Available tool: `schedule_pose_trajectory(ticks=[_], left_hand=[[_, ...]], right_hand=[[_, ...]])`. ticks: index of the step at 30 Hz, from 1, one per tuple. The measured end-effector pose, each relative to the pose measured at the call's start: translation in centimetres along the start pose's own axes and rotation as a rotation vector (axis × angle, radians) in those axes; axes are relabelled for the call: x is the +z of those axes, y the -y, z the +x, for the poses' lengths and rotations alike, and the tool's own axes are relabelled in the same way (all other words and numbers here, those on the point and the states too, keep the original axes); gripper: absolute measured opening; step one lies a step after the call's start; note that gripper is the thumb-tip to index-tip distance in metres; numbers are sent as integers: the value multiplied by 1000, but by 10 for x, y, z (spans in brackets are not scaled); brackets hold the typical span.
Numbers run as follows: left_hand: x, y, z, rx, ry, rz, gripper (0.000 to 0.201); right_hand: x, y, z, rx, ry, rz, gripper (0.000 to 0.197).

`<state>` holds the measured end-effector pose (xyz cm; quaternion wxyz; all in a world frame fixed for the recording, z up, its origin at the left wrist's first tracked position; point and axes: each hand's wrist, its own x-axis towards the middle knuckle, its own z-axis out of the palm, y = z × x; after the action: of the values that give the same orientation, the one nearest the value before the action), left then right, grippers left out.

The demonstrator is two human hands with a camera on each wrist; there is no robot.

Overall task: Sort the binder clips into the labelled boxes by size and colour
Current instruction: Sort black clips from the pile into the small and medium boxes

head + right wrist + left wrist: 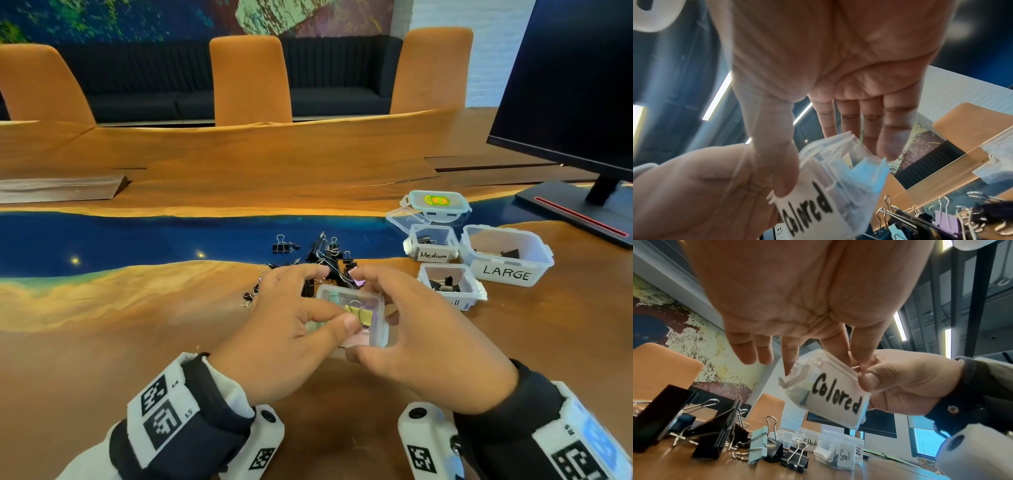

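Note:
I hold a small clear box labelled "Colored" (376,330) (838,395) (813,211) just above the table with both hands. My left hand (337,298) grips it from the left, thumb over the near rim. From the right, my right hand (354,314) (836,170) pinches it, thumb on the label and fingers behind the far wall. A yellow clip (363,316) lies inside the box with other pale ones. Just beyond the box lies the pile of binder clips (325,253) (725,426) (931,217), mostly black with a few pastel ones.
To the right stand three open clear boxes: "Medium" (433,255), "LARGE" (507,272) and "Small" (471,293), each holding black clips. Behind them lies a lid (436,202). A monitor (575,85) stands at the far right. Orange chairs line the table's far side.

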<state>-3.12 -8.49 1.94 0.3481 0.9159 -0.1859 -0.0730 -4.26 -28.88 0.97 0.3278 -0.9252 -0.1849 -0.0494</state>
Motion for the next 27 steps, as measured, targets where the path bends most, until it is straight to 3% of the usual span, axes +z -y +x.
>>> schedule_pose_trajectory(ticks=[3, 7, 11, 15, 22, 27], left_hand=[[-4, 2, 1, -20, -27, -36, 49], [-1, 4, 1, -13, 87, 30, 62], [-4, 6, 1, 13, 22, -44, 53], [-15, 15, 1, -9, 30, 32, 52], [-19, 30, 6, -32, -12, 12, 19], [-31, 38, 17, -142, -108, 133, 7]], right_hand=[[-5, -4, -1, -3, 38, -35, 86], [-11, -6, -2, -10, 69, -58, 85], [-26, -20, -3, 61, 201, -150, 80], [-56, -50, -3, 178, 296, -331, 72], [-82, -88, -6, 400, 402, -440, 66], [-87, -92, -10, 401, 352, -483, 79]])
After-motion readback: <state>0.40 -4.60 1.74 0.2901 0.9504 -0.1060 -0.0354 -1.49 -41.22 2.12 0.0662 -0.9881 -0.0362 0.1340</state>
